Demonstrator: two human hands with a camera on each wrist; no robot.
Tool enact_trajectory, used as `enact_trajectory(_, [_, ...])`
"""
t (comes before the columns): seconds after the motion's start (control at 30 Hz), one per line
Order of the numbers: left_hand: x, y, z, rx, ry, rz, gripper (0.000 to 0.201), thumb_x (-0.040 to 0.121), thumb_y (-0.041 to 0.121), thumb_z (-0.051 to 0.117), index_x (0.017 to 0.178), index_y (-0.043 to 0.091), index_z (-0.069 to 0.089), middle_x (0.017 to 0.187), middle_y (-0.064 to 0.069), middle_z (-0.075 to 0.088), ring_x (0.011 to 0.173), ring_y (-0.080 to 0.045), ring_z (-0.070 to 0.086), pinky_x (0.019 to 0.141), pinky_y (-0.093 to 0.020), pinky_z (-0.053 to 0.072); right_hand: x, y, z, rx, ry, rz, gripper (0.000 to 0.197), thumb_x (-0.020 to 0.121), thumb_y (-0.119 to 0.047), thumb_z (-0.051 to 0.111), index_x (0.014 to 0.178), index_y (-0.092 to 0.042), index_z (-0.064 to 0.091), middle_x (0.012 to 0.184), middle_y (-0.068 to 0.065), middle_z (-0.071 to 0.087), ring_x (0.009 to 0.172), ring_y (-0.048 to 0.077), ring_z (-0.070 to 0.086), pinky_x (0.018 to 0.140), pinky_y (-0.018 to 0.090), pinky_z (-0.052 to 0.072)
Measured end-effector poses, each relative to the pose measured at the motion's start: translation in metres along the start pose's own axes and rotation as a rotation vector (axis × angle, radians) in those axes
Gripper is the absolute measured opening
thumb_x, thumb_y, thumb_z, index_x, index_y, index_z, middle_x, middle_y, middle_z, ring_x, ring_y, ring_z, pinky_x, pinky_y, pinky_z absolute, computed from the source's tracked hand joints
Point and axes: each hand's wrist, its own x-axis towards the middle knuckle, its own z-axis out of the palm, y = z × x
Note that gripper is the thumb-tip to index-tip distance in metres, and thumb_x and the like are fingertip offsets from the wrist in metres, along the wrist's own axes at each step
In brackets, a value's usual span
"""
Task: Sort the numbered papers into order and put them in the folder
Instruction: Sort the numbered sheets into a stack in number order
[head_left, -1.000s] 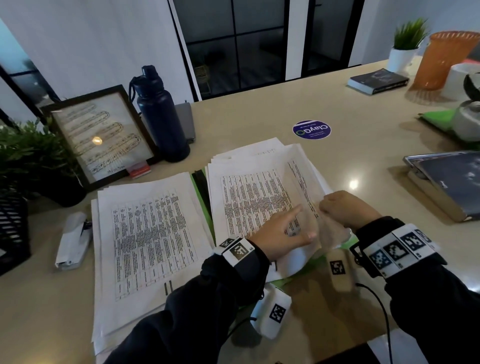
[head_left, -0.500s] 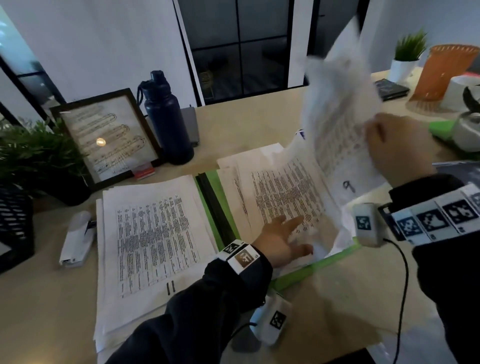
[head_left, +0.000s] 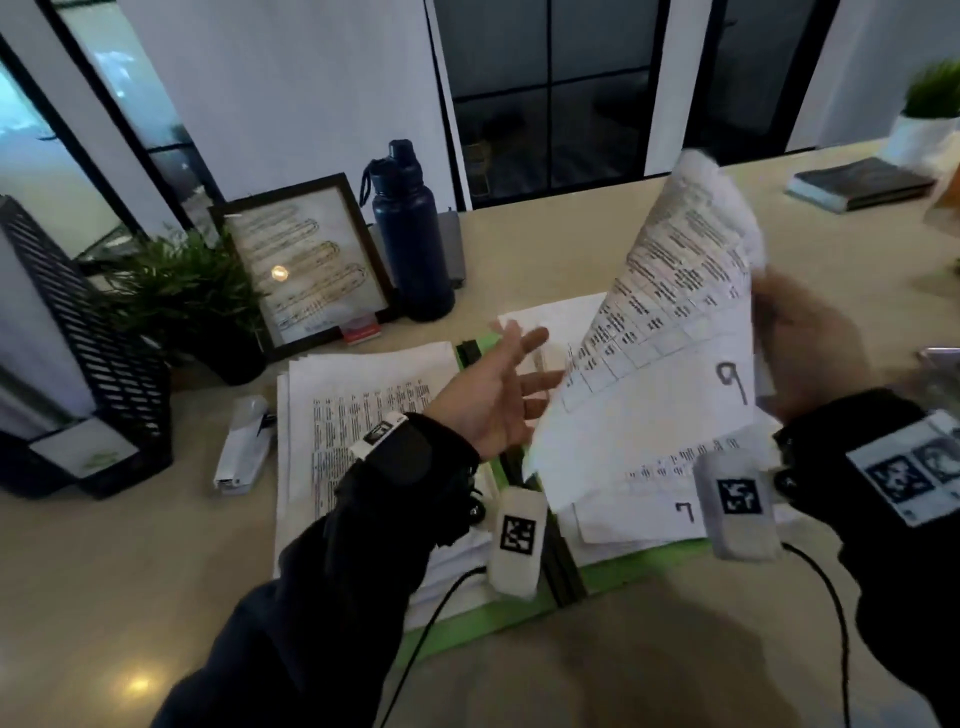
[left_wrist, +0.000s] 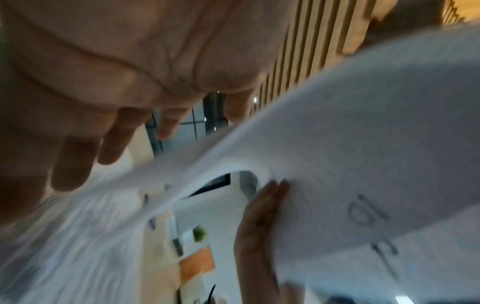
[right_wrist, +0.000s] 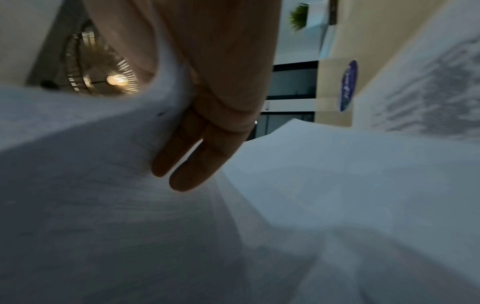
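Observation:
My right hand (head_left: 810, 343) grips a printed sheet marked 9 (head_left: 670, 332) by its right edge and holds it tilted in the air above the right stack (head_left: 654, 499), whose top page shows a 7. In the right wrist view the right hand's fingers (right_wrist: 192, 156) lie under that sheet (right_wrist: 103, 185). My left hand (head_left: 504, 395) hovers palm up with spread fingers beside the sheet's lower left edge, holding nothing. In the left wrist view the left hand's fingers (left_wrist: 114, 142) sit above the lifted paper (left_wrist: 363, 123). The open green folder (head_left: 498, 623) lies under both stacks. The left stack (head_left: 358, 415) rests on its left half.
A navy bottle (head_left: 410, 234), a framed picture (head_left: 306, 260) and a plant (head_left: 176, 291) stand behind the folder. A white stapler (head_left: 244, 447) lies to its left beside a black mesh organiser (head_left: 88, 384). A book (head_left: 857, 182) lies at the far right.
My right hand has lifted sheet 9 off the right stack and swung it up and leftward. My left hand has left the stack and risen, turning palm up.

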Motion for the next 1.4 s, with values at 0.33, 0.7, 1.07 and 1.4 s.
enact_trajectory(0.33, [-0.006,-0.057,0.011,-0.388,-0.306,-0.108,0.04,0.102,0.018,0.025,0.133,0.002,0.046,0.098,-0.015,0.072,0.083,-0.023,0.071,0.076,-0.027,0.057,-0.008,0.041,-0.034,-0.373,0.209,0.137,0.043,0.096,-0.023,0.044,0.061,-0.022,0.07,0.069,-0.007,0.066,0.051,-0.004,0.06,0.062,0.02,0.05])
enact_trajectory(0.7, [0.031,-0.041,-0.051,-0.131,0.266,0.198,0.051,0.097,0.01,0.042,0.145,0.015,0.024,0.123,-0.019,0.06,0.094,-0.027,0.06,0.078,-0.039,0.051,-0.014,0.076,-0.056,-1.24,0.047,0.344,0.024,0.096,-0.009,0.039,0.087,-0.002,0.06,0.1,0.02,0.061,0.088,0.023,0.054,0.073,0.029,0.035])
enact_trajectory(1.07, [0.012,-0.069,-0.046,0.314,0.124,0.126,0.029,0.1,0.019,0.039,0.106,0.009,0.066,0.116,-0.011,0.066,0.112,-0.027,0.06,0.102,-0.04,0.044,-0.004,0.087,-0.06,-0.872,0.264,0.349,0.025,0.097,-0.015,0.043,0.073,-0.02,0.049,0.076,0.0,0.049,0.086,0.018,0.045,0.069,0.029,0.037])
enact_trajectory(1.4, [-0.045,-0.032,-0.163,0.874,0.456,0.191,0.047,0.077,-0.014,0.046,0.09,0.028,0.063,0.1,0.009,0.07,0.107,-0.009,0.061,0.098,-0.035,0.044,0.009,0.079,-0.041,-0.843,0.33,0.163,0.022,0.094,-0.016,0.04,0.079,-0.008,0.054,0.081,0.012,0.057,0.072,0.024,0.05,0.066,0.03,0.039])
